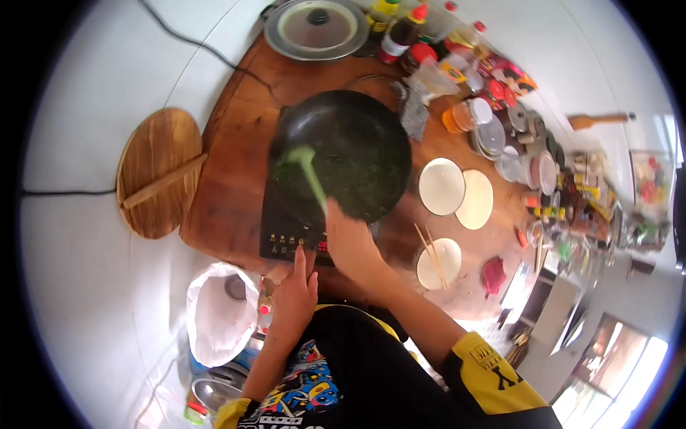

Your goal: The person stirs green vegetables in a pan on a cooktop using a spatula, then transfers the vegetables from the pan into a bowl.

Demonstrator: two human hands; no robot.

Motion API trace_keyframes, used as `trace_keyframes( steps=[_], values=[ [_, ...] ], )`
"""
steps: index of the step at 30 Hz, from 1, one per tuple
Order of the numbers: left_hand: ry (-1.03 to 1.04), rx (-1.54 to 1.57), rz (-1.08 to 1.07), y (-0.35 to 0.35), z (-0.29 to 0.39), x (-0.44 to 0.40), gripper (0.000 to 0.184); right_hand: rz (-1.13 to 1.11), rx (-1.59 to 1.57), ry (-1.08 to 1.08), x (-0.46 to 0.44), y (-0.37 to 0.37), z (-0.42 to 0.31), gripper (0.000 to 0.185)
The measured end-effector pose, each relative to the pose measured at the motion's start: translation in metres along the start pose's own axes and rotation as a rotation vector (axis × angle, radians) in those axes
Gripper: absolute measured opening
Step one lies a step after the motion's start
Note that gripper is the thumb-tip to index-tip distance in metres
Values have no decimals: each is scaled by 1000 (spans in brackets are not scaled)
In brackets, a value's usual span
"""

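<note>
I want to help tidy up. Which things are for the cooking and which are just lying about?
For the cooking:
black wok
greens
green utensil in the right hand
cooktop, left hand at its controls

Probably just lying about:
wooden lid
silver lid
bowl with chopsticks across it

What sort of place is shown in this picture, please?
Probably a home kitchen: a black wok stands on an electric cooktop, and sauce bottles and jars stand on the wooden counter.
</note>
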State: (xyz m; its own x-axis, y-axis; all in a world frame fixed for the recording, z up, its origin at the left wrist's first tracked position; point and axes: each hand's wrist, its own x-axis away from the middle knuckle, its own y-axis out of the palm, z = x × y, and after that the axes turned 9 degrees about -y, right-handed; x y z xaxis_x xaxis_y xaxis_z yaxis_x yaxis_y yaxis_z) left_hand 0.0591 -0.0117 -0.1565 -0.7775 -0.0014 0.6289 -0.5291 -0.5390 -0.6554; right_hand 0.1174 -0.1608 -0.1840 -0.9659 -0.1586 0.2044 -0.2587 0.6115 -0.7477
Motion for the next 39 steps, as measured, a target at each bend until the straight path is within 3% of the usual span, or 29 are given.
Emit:
trace_keyframes(
  steps=[2,3,5,8,9,11,15,16,17,18,19,21,22,26,28,32,33,36,38,39],
  values=[
    [113,53,88,9,-12,-3,58,-316,28,170,40,-47,-12,33],
    [195,127,171,13,-17,-2,56,-302,14,178,54,-62,6,33],
    [163,95,128,8,-19,-3,55,-232,-28,-48,71,-74,41,33],
    [134,72,85,10,-18,-2,55,209,-322,131,23,-83,39,24],
    [151,83,95,12,-17,-3,56,239,-402,301,-1,-80,30,22],
    [151,60,95,13,-18,-8,56,348,-527,289,-50,-37,32,21],
    [41,26,-41,2,-8,-8,59,230,-672,159,-22,5,-20,18],
    [46,8,-56,-1,-5,-7,59,187,-765,153,9,2,-21,28],
    [25,-5,-62,-3,-2,-7,60,4,-819,215,37,-16,-16,33],
    [-2,-13,-67,-4,-3,-7,61,-104,-652,231,61,-36,-9,35],
    [111,37,-21,2,-14,-7,60,-213,-483,243,79,-54,-3,36],
    [63,41,-39,0,-12,-7,61,-242,-456,276,80,-88,9,37],
    [12,57,-45,0,-10,-6,61,85,-462,35,76,-72,24,26],
    [5,-55,-10,4,-4,-7,60,330,-596,330,-11,-52,26,18],
    [-26,-93,-27,3,-3,-6,59,437,-658,363,-54,-31,13,19],
    [41,-23,-115,5,-13,-8,57,330,-648,222,-18,20,-39,28],
    [8,-39,-100,1,-6,-7,56,133,-590,227,8,14,-37,32],
    [6,-35,-65,-2,-2,-5,56,-372,-232,301,64,-59,-12,49],
    [23,-40,-49,-2,-3,-5,58,-541,38,163,62,-96,7,55],
    [54,-22,-24,2,-8,-6,59,-497,172,-2,57,-105,20,60]
  ],
)
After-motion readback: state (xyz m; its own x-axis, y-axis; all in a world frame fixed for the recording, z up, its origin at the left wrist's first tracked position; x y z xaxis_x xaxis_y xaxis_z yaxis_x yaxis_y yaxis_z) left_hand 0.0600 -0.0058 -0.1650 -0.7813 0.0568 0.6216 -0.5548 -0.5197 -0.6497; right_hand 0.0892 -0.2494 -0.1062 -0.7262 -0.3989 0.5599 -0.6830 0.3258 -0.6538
